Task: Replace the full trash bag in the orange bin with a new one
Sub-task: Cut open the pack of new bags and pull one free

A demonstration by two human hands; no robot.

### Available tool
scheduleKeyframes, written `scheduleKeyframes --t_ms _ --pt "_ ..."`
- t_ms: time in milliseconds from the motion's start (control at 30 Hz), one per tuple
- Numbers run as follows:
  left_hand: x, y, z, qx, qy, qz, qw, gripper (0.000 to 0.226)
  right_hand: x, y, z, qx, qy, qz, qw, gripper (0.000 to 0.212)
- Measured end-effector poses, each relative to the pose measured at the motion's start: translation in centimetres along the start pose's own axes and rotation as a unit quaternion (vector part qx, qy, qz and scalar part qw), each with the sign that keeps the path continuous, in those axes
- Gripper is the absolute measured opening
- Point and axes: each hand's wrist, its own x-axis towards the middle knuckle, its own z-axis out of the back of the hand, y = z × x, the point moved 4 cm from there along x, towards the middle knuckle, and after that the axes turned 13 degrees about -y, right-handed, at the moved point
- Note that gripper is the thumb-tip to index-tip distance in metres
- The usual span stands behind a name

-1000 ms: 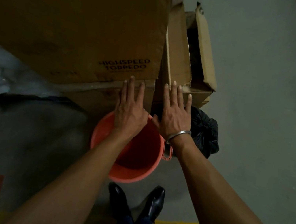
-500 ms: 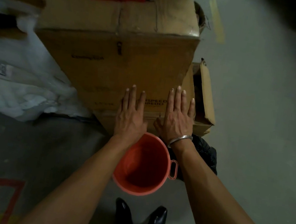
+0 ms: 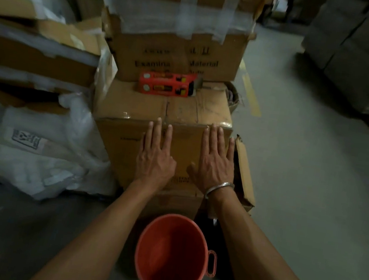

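Observation:
The orange bin [image 3: 171,255] stands on the floor between my forearms, with no bag inside it. A full black trash bag [image 3: 222,248] sits right of the bin, mostly hidden by my right arm. My left hand [image 3: 155,157] and my right hand [image 3: 216,163] are stretched forward, flat and fingers apart, in front of a cardboard box [image 3: 134,118]. Neither hand holds anything. A red carton [image 3: 166,85] lies on top of that box, well beyond my fingertips.
More taped cardboard boxes [image 3: 175,49] are stacked behind and to the left. White plastic sacks [image 3: 40,154] lie on the floor at left. An open box flap [image 3: 244,172] sticks out at right. Bare concrete floor [image 3: 312,207] extends right, with stacked cartons [image 3: 364,54] far right.
My view has tilted up, so the bin sits lower in frame and the box stack with the red carton shows. Both hands rose from above the bin to the box front, staying open.

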Motion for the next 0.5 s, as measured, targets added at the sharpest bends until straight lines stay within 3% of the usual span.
scheduleKeyframes --t_ms 367,500 --pt "7.6 1.7 10.1 -0.008 -0.108 -0.025 0.994 0.086 7.2 2.6 9.6 0.002 -0.106 0.028 0.994 0.099" --pt "10.0 2.0 13.5 -0.006 -0.138 -0.035 0.99 0.088 9.6 3.2 12.6 0.003 -0.139 0.027 0.99 0.108"
